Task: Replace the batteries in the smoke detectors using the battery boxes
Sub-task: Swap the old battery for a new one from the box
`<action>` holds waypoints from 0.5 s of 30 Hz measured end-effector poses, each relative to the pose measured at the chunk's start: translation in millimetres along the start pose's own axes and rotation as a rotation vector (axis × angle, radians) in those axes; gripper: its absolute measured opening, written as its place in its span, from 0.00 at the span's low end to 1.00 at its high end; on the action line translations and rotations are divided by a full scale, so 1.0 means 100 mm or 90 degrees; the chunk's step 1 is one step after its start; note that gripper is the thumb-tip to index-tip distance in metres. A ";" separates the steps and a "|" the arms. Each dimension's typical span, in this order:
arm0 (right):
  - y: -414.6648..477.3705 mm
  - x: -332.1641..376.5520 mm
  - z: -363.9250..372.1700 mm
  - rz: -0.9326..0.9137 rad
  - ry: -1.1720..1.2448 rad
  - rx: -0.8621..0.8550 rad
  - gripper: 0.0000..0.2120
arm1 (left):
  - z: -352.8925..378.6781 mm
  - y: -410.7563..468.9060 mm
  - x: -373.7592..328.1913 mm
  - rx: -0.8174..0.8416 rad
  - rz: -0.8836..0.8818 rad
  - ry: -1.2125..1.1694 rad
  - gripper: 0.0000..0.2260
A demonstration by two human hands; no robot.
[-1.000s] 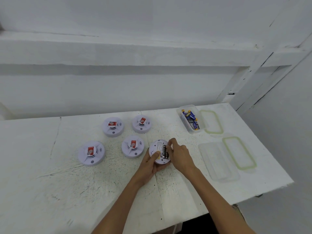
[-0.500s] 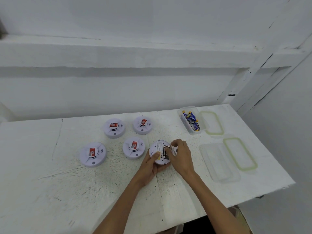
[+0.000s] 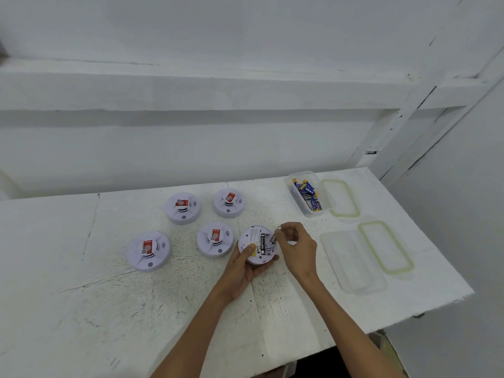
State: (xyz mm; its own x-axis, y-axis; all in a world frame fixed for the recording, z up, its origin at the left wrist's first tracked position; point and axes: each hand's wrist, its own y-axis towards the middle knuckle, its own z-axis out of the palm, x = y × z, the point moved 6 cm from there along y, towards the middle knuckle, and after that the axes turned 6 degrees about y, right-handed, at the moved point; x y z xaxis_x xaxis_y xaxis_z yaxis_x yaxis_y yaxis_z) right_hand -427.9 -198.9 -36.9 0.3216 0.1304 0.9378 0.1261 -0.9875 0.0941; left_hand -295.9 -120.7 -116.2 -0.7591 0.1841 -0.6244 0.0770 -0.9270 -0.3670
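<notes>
My left hand (image 3: 245,264) grips a white smoke detector (image 3: 256,241) turned back side up, its battery slot open with one dark battery lying in it. My right hand (image 3: 296,246) pinches a battery (image 3: 274,236) by its top end, tilted just above the slot's right side. A clear box with blue batteries (image 3: 306,195) stands at the back right. A second clear box (image 3: 351,261), holding nothing visible, lies at the right.
Several more white smoke detectors with red labels lie face up: (image 3: 182,207), (image 3: 229,201), (image 3: 215,238), (image 3: 148,251). Two green-rimmed lids (image 3: 341,197), (image 3: 384,246) lie beside the boxes. The white table (image 3: 81,296) ends close on the right and front.
My right hand has lifted a battery up out of the detector's slot and drawn back a little to the right. The left hand keeps holding the detector.
</notes>
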 end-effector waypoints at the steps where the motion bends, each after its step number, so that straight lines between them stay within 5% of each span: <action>1: 0.01 -0.01 -0.03 0.001 0.010 -0.011 0.05 | -0.01 0.01 0.01 -0.005 -0.003 -0.003 0.19; 5: 0.08 -0.11 -0.14 0.022 0.026 -0.037 0.04 | -0.06 0.03 0.02 -0.019 -0.005 -0.017 0.21; 15: 0.34 -0.48 -0.37 0.017 -0.227 -0.050 0.09 | -0.05 0.02 0.02 -0.018 -0.023 -0.055 0.21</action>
State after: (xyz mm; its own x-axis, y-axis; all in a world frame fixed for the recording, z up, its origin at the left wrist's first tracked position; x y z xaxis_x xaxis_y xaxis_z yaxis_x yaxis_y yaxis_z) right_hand -473.3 -242.4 -66.3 0.6328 0.1136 0.7659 0.0450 -0.9929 0.1101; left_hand -294.1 -120.9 -121.5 -0.8143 0.1867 -0.5496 0.0667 -0.9105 -0.4082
